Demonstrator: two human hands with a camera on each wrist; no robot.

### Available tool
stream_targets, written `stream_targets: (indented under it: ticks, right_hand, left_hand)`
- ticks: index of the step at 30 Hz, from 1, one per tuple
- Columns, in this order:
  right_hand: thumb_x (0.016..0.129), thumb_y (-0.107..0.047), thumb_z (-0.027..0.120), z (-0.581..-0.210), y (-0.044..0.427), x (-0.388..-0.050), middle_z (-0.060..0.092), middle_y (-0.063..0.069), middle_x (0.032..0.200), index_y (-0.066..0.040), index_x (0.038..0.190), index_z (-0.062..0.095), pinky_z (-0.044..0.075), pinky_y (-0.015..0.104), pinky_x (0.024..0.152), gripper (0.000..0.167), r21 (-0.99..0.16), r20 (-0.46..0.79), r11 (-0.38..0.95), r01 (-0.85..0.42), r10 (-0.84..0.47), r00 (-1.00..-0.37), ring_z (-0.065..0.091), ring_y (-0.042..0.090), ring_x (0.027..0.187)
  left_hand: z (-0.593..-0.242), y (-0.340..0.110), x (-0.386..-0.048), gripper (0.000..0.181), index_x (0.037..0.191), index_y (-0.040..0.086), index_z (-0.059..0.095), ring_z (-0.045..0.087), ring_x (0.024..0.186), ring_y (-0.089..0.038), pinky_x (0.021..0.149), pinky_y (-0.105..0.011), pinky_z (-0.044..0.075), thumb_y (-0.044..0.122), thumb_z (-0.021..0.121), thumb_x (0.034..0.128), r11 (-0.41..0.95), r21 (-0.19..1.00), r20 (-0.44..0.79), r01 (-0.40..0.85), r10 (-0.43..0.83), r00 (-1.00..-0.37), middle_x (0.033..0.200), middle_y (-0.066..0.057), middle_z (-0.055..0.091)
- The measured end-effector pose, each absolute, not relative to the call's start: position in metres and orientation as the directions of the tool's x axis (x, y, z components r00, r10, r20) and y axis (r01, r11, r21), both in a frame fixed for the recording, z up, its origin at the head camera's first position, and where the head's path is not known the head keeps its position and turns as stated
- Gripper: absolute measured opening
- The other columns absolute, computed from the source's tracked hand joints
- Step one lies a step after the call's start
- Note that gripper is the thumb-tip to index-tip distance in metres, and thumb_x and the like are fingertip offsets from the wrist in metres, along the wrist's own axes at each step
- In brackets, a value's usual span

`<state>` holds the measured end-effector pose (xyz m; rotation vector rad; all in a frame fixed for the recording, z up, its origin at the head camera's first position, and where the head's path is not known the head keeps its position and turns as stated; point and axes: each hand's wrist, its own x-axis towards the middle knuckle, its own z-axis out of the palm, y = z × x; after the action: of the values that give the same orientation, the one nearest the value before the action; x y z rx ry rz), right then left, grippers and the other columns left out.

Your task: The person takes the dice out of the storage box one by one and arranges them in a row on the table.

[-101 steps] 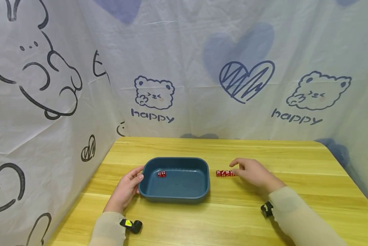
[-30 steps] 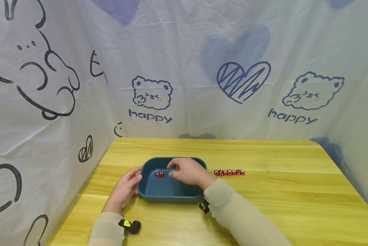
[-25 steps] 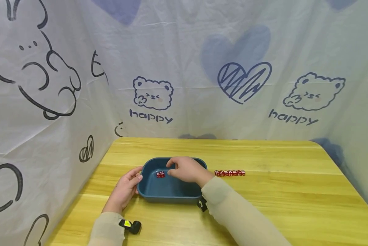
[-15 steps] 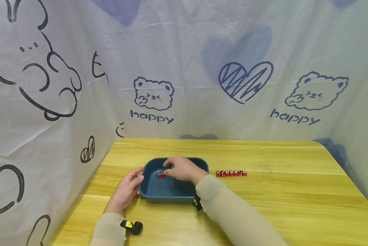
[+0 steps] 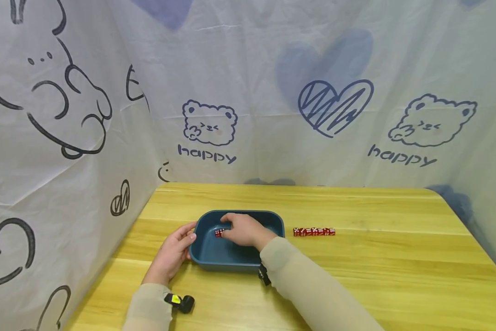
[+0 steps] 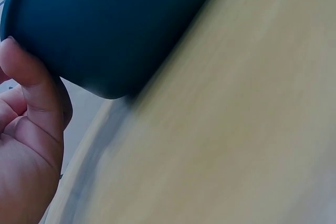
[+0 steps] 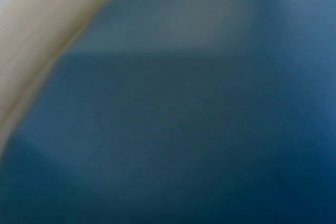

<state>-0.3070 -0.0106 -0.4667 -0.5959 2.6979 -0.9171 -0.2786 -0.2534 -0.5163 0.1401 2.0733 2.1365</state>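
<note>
A dark blue rectangular tray (image 5: 236, 265) stands on the table. At its left end my left hand (image 5: 171, 253) holds it, thumb over the rim and the other fingers along the outer wall. In the left wrist view that thumb lies against the tray wall (image 6: 105, 30). My right hand (image 5: 245, 230) reaches into the tray, its thumb beside the small red dice (image 5: 219, 233) with white dots. Its index finger is apart from the thumb, with a gap between them. Part of the dice is hidden behind the thumb. The right wrist view shows only blurred tray surface (image 7: 168, 119).
Right of the tray, several red dice form a straight row (image 5: 314, 231) on the wooden table (image 5: 376, 257). White printed cloth (image 5: 264, 138) hangs behind and on both sides. A small black camera (image 5: 181, 302) sits on the left sleeve.
My right hand has gone from the right end of the dice row into the tray, then further left to the dice there. My left hand has stayed on the tray.
</note>
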Motion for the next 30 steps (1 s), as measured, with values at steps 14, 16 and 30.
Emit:
stream_targets:
  ticks: [14,16,30]
  right_hand:
    - [0.096,-0.029,0.066,-0.476,-0.013,-0.31,0.06,0.0,0.138,-0.019,0.143,0.056,0.046,0.039,0.103,0.049,-0.502,-0.175,0.806,-0.312,-0.448,-0.877,0.057,0.017,0.12]
    - [0.096,-0.027,0.066,-0.475,-0.012,-0.309,0.061,0.001,0.136,-0.019,0.141,0.057,0.046,0.038,0.102,0.047,-0.497,-0.176,0.806,-0.323,-0.457,-0.872,0.058,0.017,0.117]
    - [0.094,-0.025,0.072,-0.482,-0.015,-0.31,0.063,-0.006,0.132,-0.028,0.131,0.067,0.044,0.034,0.104,0.038,-0.478,-0.169,0.755,-0.448,-0.58,-0.797,0.056,0.014,0.121]
  left_hand:
    - [-0.517,-0.251,-0.283,0.046,0.15,0.0,0.044,0.051,0.066,-0.012,0.055,-0.02,0.046,0.008,0.052,0.1061,-0.028,0.998,-0.044,-0.05,0.171,-0.984,0.108,-0.01,0.054]
    - [-0.517,-0.251,-0.283,0.046,0.15,0.0,0.043,0.05,0.065,-0.012,0.055,-0.019,0.045,0.009,0.052,0.1062,-0.023,0.999,-0.041,-0.046,0.173,-0.984,0.108,-0.01,0.053]
    - [-0.516,-0.253,-0.279,0.046,0.15,-0.001,0.043,0.05,0.065,-0.011,0.054,-0.02,0.044,0.009,0.052,0.1063,-0.042,0.997,-0.056,-0.064,0.167,-0.984,0.107,-0.008,0.055]
